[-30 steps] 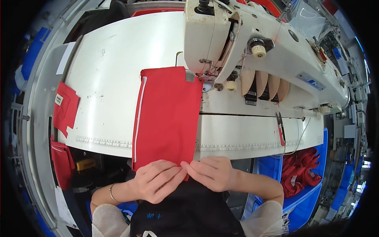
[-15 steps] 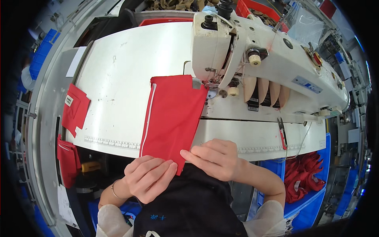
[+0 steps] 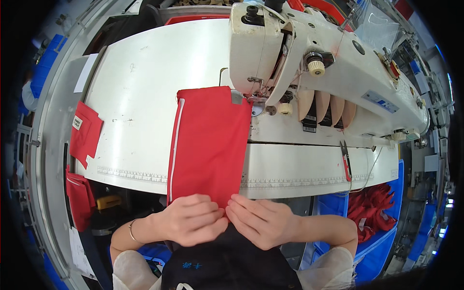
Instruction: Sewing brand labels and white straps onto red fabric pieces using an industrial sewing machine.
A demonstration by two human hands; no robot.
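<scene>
A red fabric piece (image 3: 208, 140) with a white stripe down its left side lies on the white sewing table (image 3: 130, 130). Its far right corner sits at the needle and presser foot of the white sewing machine (image 3: 256, 58). My left hand (image 3: 195, 220) is closed on the near end of the fabric, which hangs past the table's front edge. Close beside it, my right hand (image 3: 261, 221) pinches the near right corner of the same piece. The fingertips of both hands almost touch, and the cloth between them is partly hidden.
Red cut pieces (image 3: 87, 133) with a white label lie at the table's left end, and another red piece (image 3: 79, 198) hangs below. Red-handled snips (image 3: 345, 162) rest at the right. A blue bin (image 3: 382, 251) holds red fabric. Beige curved pieces (image 3: 324, 108) stand under the machine arm.
Both hands have drawn closer together at the fabric's near end, and my left hand has turned knuckles-up. The fabric lies straighter and flatter. The whole view has shifted slightly.
</scene>
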